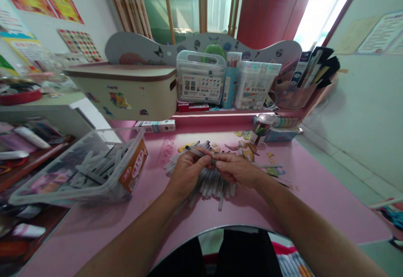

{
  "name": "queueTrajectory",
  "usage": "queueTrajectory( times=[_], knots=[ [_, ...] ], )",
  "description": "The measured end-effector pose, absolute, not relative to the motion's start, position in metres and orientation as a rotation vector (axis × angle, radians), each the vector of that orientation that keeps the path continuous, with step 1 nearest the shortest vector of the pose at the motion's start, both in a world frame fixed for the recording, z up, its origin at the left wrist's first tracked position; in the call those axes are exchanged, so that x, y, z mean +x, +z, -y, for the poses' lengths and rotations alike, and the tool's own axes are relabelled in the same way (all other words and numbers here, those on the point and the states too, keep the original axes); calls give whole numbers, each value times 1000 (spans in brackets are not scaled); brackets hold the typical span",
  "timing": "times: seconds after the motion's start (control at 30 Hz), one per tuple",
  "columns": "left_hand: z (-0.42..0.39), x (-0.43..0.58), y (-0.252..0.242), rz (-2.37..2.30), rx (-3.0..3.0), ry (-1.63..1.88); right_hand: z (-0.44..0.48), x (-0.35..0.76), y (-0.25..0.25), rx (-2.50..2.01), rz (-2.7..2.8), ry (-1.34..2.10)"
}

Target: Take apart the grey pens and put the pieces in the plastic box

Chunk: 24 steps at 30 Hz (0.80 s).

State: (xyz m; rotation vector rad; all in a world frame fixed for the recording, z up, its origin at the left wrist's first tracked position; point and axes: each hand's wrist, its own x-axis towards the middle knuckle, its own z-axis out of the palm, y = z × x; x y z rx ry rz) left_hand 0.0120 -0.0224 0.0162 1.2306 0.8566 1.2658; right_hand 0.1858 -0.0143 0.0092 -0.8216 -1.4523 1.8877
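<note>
Above the middle of the pink desk, my left hand [188,170] is closed around a slim pale pen [197,152]. Fingertips of my right hand [234,168] pinch the same pen at its right end, close to my left thumb. Fingers cover much of the pen, so its tip is hidden. Under both hands lies a spread pile of white and grey pens [217,187], several with dark ends. To the left, a clear plastic box [140,149] with an orange label holds many more pale pen-like pieces.
A lidded cream bin [138,96], a clear marker case [200,77], a blue pencil tube [231,82] and a pen holder [294,94] stand on the shelf behind. A clear jar of pens [260,130] sits back right. Thin sticks lie right of my hands.
</note>
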Motion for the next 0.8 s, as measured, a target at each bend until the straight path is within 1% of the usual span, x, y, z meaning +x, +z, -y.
queueTrajectory(
  times=[0.2, 0.33, 0.4, 0.5, 0.63, 0.73, 0.8],
  knots=[
    [16, 11, 16, -844, 1108, 1325, 13, 189, 8, -847, 1506, 1849],
    [15, 11, 20, -830, 940, 1344, 7, 191, 4, -958, 1388, 1764],
    [16, 11, 20, -785, 874, 1284, 4, 191, 1, -980, 1312, 1699],
    [18, 11, 17, -684, 808, 1092, 1, 187, -3, -995, 1207, 1642],
    [18, 8, 11, -536, 758, 859, 3, 183, -7, -1020, 1156, 1683],
    [18, 8, 7, -460, 717, 780, 5, 182, -8, -977, 1193, 1716],
    [18, 8, 6, -449, 689, 791, 6, 182, -7, -950, 1207, 1726]
  ],
)
